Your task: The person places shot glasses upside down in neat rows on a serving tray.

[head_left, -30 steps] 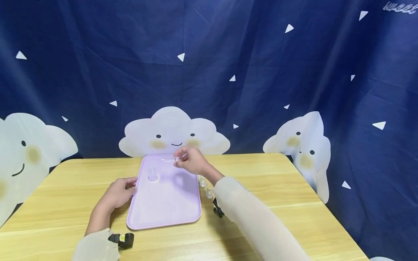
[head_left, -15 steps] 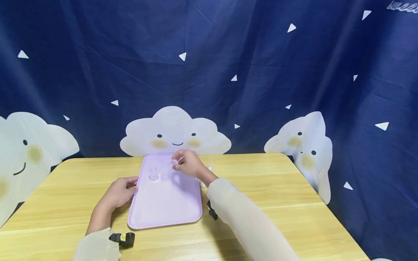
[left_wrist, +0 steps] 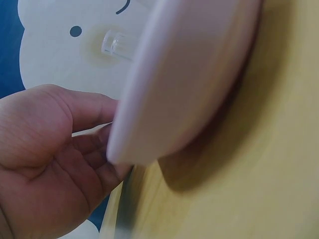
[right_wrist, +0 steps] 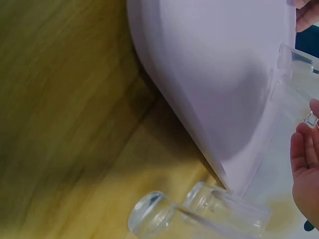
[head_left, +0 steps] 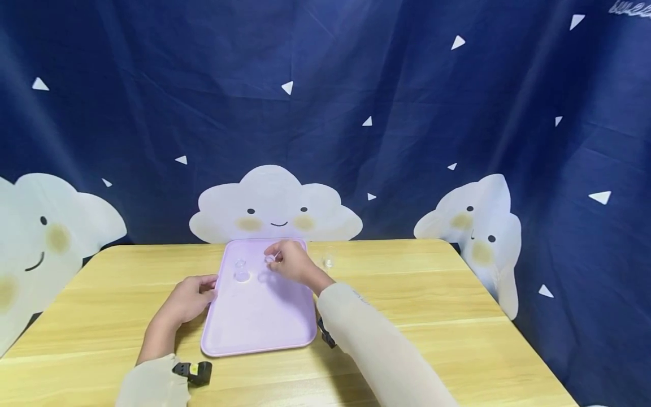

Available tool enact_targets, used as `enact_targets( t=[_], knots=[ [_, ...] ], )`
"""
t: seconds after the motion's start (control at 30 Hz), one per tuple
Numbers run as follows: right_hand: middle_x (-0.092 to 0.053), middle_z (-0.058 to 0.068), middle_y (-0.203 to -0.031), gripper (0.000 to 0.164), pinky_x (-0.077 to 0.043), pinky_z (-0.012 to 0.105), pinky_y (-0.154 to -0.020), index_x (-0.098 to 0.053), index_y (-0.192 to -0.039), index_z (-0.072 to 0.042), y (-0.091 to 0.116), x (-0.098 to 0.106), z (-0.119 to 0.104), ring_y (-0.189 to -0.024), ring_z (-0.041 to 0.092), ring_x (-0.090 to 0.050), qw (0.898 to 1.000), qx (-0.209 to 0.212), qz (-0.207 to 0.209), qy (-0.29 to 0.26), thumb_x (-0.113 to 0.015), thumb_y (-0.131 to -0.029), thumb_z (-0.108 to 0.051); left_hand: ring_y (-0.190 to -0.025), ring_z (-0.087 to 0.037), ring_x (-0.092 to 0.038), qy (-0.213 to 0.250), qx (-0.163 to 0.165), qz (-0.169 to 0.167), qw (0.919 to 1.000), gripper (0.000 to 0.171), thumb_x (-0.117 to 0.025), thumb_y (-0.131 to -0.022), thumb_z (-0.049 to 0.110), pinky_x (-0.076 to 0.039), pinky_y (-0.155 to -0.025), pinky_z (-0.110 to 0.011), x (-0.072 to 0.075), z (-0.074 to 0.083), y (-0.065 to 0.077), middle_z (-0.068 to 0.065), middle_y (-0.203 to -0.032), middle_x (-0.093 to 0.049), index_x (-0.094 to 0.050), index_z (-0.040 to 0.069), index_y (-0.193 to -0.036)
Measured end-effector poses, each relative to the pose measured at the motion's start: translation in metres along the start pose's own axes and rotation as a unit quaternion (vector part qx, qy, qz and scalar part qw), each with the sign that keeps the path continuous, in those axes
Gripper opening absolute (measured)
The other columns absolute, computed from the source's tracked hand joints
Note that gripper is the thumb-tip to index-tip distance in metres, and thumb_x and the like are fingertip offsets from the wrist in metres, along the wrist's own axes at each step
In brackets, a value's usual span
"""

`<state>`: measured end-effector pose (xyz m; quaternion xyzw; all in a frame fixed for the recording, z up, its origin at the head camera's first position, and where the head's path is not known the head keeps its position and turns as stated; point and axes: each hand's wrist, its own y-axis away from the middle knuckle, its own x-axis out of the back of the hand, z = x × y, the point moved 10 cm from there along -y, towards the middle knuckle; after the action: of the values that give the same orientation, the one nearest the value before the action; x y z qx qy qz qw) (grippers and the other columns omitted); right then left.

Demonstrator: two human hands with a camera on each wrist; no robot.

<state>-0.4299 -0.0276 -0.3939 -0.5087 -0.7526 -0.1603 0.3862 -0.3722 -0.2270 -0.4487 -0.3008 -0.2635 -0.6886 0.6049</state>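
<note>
My right hand (head_left: 292, 261) pinches a small clear glass bottle (right_wrist: 291, 94) near its top with thumb and fingers. That bottle is roughly upright over the far part of a pale purple tray (head_left: 259, 328); whether its base touches the tray I cannot tell. A second clear glass bottle (head_left: 241, 272) stands on the tray to its left. My left hand (head_left: 187, 299) grips the tray's left rim, with the thumb above and the fingers under the edge (left_wrist: 134, 124) in the left wrist view.
Beyond the tray's right edge stand more clear glass bottles (right_wrist: 149, 214) on the wooden table (head_left: 407, 305); one bottle (head_left: 328, 262) shows past my right forearm, which hides others. A dark blue curtain (head_left: 325, 113) with cloud prints hangs behind the table.
My right hand has come slightly nearer and lower over the tray, and the bottle in it has turned from lying sideways to roughly upright. The left hand stays on the rim.
</note>
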Motion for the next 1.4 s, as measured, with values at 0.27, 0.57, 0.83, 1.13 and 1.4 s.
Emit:
enact_targets(
  t=[0.27,0.57,0.83,1.13,1.4],
  knots=[
    [-0.070,0.006,-0.104,0.030,-0.052,0.017,-0.076,-0.074,-0.119,-0.002,-0.001,-0.007,-0.002,-0.088,0.011,-0.063,1.000,0.013,-0.007,0.017,-0.074,-0.089,0.000,-0.118,-0.046,-0.060,0.002,-0.003,-0.001,1.0000,0.045,-0.057,-0.098,0.005,-0.047,-0.101,-0.063,0.000,0.003,-0.001,-0.028,-0.124,-0.066,-0.054,-0.013,-0.139],
    [-0.069,0.008,-0.107,0.031,-0.053,0.019,-0.082,-0.074,-0.121,-0.003,-0.004,-0.014,-0.005,-0.096,0.016,-0.065,1.000,0.007,-0.009,0.027,-0.073,-0.090,0.001,-0.118,-0.046,-0.060,0.004,0.001,-0.001,1.0000,0.045,-0.057,-0.098,0.005,-0.047,-0.101,-0.062,0.001,0.001,0.001,-0.028,-0.125,-0.065,-0.053,-0.012,-0.140],
    [-0.069,0.007,-0.106,0.028,-0.052,0.015,-0.083,-0.074,-0.119,-0.003,-0.005,-0.014,-0.006,-0.096,0.013,-0.066,0.999,0.012,0.003,0.041,-0.074,-0.091,-0.002,-0.116,-0.044,-0.061,0.005,0.000,0.000,1.0000,0.045,-0.057,-0.098,0.004,-0.049,-0.099,-0.061,0.002,0.000,0.001,-0.028,-0.124,-0.066,-0.054,-0.013,-0.139],
    [-0.071,0.007,-0.105,0.027,-0.053,0.015,-0.082,-0.074,-0.117,-0.003,-0.005,-0.013,-0.005,-0.095,0.013,-0.067,1.000,0.004,0.005,0.026,-0.075,-0.091,-0.002,-0.115,-0.044,-0.062,0.004,-0.009,0.003,0.9999,0.044,-0.057,-0.098,0.004,-0.049,-0.099,-0.061,0.002,0.002,0.001,-0.027,-0.122,-0.067,-0.054,-0.014,-0.138],
    [-0.073,0.007,-0.103,0.028,-0.053,0.015,-0.081,-0.072,-0.118,-0.001,-0.005,-0.013,-0.004,-0.092,0.012,-0.067,1.000,0.001,-0.002,0.012,-0.075,-0.090,-0.002,-0.117,-0.046,-0.061,0.003,-0.005,0.001,1.0000,0.044,-0.057,-0.098,0.004,-0.048,-0.100,-0.062,0.001,0.002,0.002,-0.028,-0.124,-0.066,-0.054,-0.013,-0.139]
  ],
)
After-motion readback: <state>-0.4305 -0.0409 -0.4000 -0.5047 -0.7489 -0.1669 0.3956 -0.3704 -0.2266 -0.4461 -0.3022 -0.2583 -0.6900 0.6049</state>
